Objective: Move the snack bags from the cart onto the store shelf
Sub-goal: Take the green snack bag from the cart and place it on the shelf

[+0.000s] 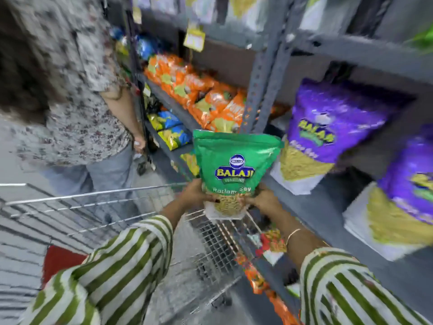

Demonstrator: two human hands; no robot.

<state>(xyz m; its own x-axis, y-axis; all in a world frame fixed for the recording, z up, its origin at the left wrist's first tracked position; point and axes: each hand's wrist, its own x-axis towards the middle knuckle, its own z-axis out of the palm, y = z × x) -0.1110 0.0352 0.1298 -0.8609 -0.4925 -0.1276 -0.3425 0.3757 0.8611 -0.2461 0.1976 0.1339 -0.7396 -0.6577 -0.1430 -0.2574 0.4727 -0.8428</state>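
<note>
A green snack bag (pixel 234 160) marked Balaji stands upright in the air above the far right corner of the wire cart (pixel 98 207). My left hand (pixel 195 194) grips its lower left edge and my right hand (pixel 263 200) grips its lower right edge. The bag hovers just in front of the grey metal shelf (pixel 311 207). On that shelf, to the right, lean two purple snack bags (pixel 328 134) (pixel 405 195). The bag's white bottom shows between my hands.
Another person (pixel 77 95) in a patterned shirt stands at the left, beyond the cart. Orange bags (pixel 201 92) fill the shelf further back, and blue-yellow bags (pixel 173 130) lie below them. A grey upright post (pixel 264 85) divides the shelf bays. Orange packs (pixel 257 277) sit low beside the cart.
</note>
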